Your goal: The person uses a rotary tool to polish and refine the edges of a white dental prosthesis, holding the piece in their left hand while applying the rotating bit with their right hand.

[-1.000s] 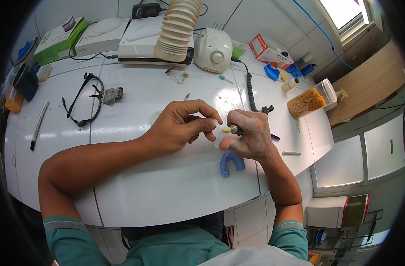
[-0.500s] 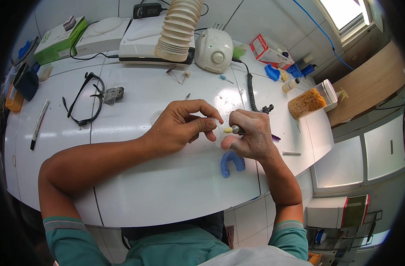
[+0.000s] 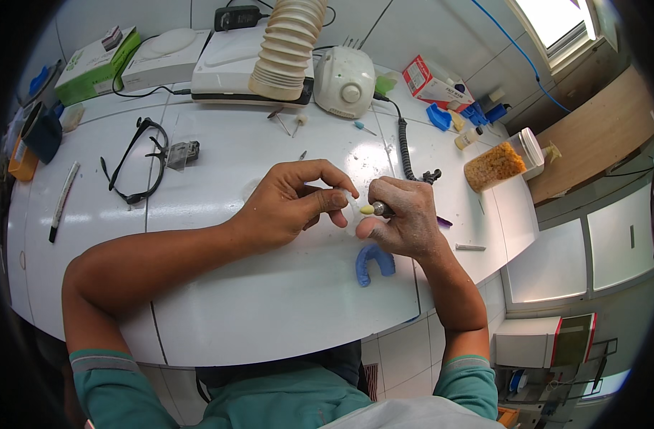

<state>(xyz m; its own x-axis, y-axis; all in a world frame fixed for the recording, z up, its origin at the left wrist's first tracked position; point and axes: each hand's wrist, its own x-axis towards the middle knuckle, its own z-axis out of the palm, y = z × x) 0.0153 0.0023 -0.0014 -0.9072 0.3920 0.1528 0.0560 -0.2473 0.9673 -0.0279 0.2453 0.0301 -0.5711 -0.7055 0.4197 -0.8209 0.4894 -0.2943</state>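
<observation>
At the bench's middle, my left hand (image 3: 298, 200) pinches a small translucent clear piece (image 3: 351, 214) between thumb and fingers. My right hand (image 3: 405, 214), dusted with pale powder, is closed on a metal rotary handpiece (image 3: 381, 209), whose pale yellow tip (image 3: 366, 210) points left at the clear piece; whether they touch I cannot tell. A blue horseshoe-shaped dental mold (image 3: 375, 259) lies just below my hands. A purple item (image 3: 445, 222) is partly hidden behind my right hand.
The white bench (image 3: 255, 300) also holds black glasses (image 3: 137, 193), a marker (image 3: 64, 201), small burrs (image 3: 297, 124), a jar of orange granules (image 3: 495, 164), a white control unit (image 3: 345, 82) with coiled cord, and boxes (image 3: 91, 68). A ribbed hose (image 3: 284, 50) hangs at the top.
Both hands keep nearly the same position and grip. The yellow tip and my fingers shift only very slightly.
</observation>
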